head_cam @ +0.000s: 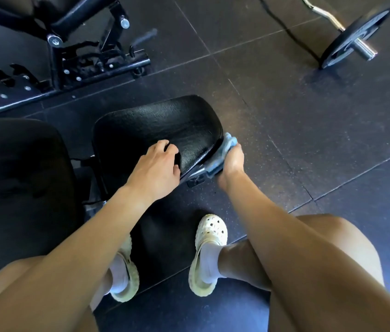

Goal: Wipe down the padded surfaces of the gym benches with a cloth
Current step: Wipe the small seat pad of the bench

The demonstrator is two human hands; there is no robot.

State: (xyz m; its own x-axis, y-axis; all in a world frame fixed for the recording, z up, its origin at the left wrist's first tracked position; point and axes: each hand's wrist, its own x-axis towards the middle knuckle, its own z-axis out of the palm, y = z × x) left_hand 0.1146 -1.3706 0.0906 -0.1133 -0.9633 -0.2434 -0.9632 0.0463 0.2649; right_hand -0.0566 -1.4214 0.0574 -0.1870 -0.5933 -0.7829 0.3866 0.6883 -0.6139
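Note:
A black padded bench seat (155,125) sits in the middle of the view, with the bench's larger back pad (19,168) to its left. My left hand (155,168) rests on the seat's near edge, fingers curled over the pad. My right hand (233,161) grips a light blue cloth (225,147) and presses it against the seat's right side edge, close to the metal bracket underneath. Part of the cloth is hidden behind the hand.
A second adjustable bench frame (88,56) stands at the upper left. A curl bar with a black weight plate (354,37) lies on the rubber floor at the upper right. My knees and white clogs (209,250) are below, close to the seat.

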